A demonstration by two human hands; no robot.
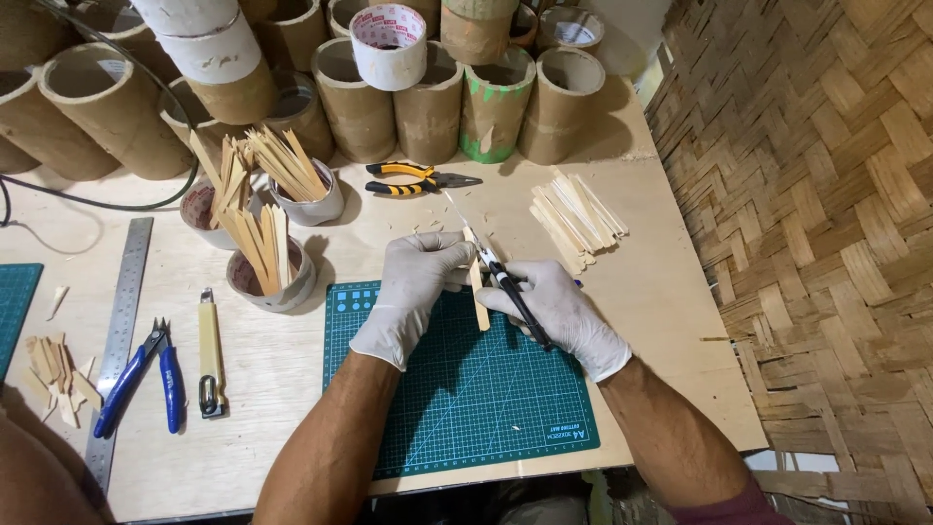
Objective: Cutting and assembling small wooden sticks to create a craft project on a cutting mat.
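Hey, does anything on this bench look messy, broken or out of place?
Mostly tidy. Broken wood scraps lie scattered at the left edge by the blue cutters, and small chips litter the table above the green mat. Nothing looks spilled or damaged.

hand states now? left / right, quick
Left hand: closed, pinching a wooden stick above the green cutting mat.
Right hand: closed around a black-handled craft knife, blade at the stick.

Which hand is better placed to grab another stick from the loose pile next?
Right, probably. The stick pile lies just beyond the right hand, though it holds the knife. The left hand pinches the stick.
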